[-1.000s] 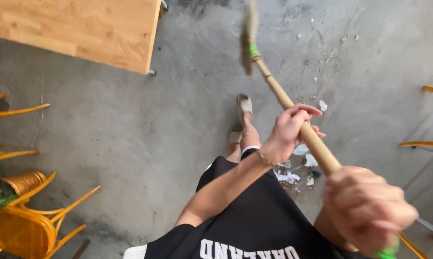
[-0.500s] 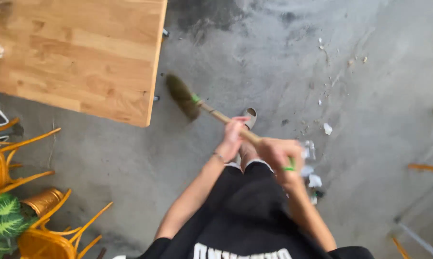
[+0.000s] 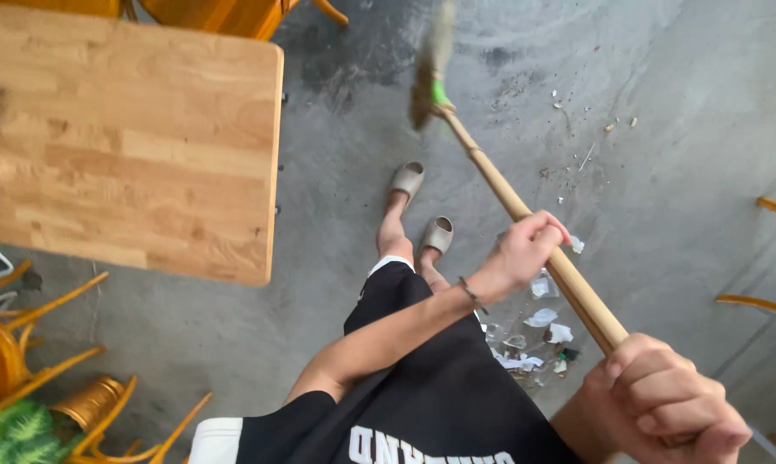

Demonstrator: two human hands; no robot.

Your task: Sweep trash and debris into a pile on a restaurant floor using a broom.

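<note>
The broom head (image 3: 427, 73) is blurred; the right hand (image 3: 667, 408) is cut off below.

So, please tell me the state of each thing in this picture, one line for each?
Broom: tilted, held by both hands, head blurred.
Left hand: closed around the stick's middle.
Right hand: closed around the stick's upper end.
Litter pile: gathered on the floor.
Wooden table: upright.

The person wore a black shirt (image 3: 439, 404) with white trim, a thin bracelet (image 3: 471, 294), and beige slides (image 3: 408, 180).
</note>
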